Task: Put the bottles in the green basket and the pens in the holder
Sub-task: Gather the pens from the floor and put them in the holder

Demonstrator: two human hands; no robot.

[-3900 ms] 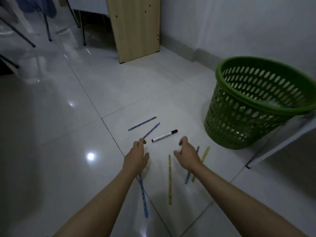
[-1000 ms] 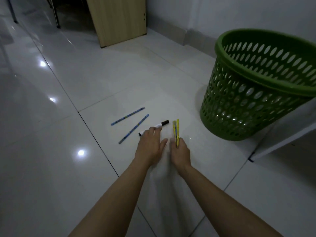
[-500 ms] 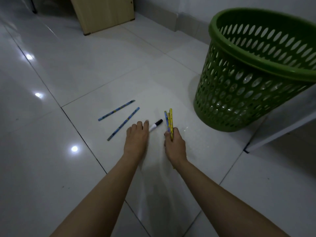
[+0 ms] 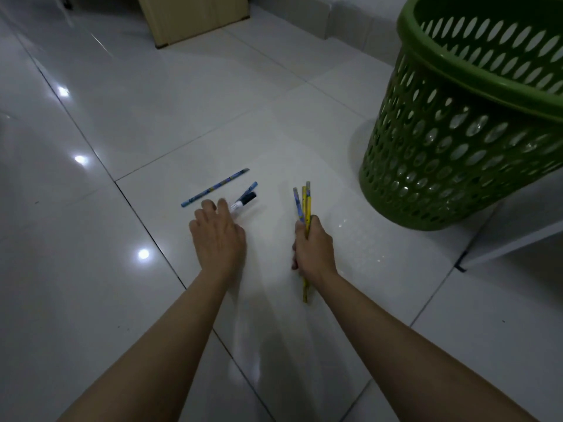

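My right hand point(image 4: 313, 248) is closed around a bundle of yellow and blue pens point(image 4: 304, 202) that stick out forward from my fist. My left hand point(image 4: 217, 236) lies palm down on the floor, its fingers over the white marker with a black cap point(image 4: 243, 202) and a blue pen point(image 4: 250, 188) beside it. One more blue pen point(image 4: 214, 187) lies loose on the tile just past my left fingers. The green basket point(image 4: 469, 123) stands to the right. No pen holder is visible.
A white glossy tiled floor point(image 4: 152, 117) stretches around. A wooden furniture panel point(image 4: 195, 19) stands at the back. A white furniture edge point(image 4: 511, 236) sits right of the basket, and the wall runs behind it.
My left hand has slid onto the marker and pulled the nearer blue pen against it. My right hand keeps the pen bundle and has moved apart to the right. The view has come closer.
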